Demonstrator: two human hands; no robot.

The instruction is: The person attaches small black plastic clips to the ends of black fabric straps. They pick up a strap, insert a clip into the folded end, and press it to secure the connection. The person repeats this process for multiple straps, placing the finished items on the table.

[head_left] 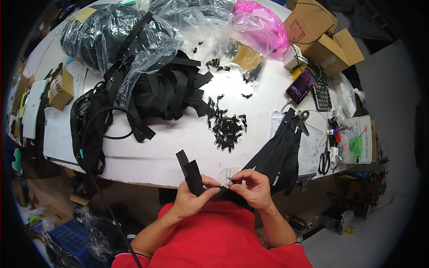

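At the table's front edge, my left hand [191, 198] is closed round a folded length of black zipper tape [193, 175], whose cut ends stick up above the fingers. Close beside it my right hand [254, 190] pinches a small dark piece that looks like a zipper slider, thumb against forefinger, at the tape's end. The fingers partly hide that spot. Beyond the hands lies a heap of black zipper sliders [227, 131] with small pull tabs. To the right, a bundle of black zipper tapes [279, 152] is gathered in a metal bulldog clip [302, 121] and hangs over the edge.
Tangled black tapes [156, 91] and a clear plastic bag of dark material [107, 38] fill the back left. A pink bag [263, 22], cardboard boxes [328, 53], a lit phone [300, 85], a calculator [321, 96] and scissors [324, 161] occupy the right. A black cable [105, 201] crosses the left.
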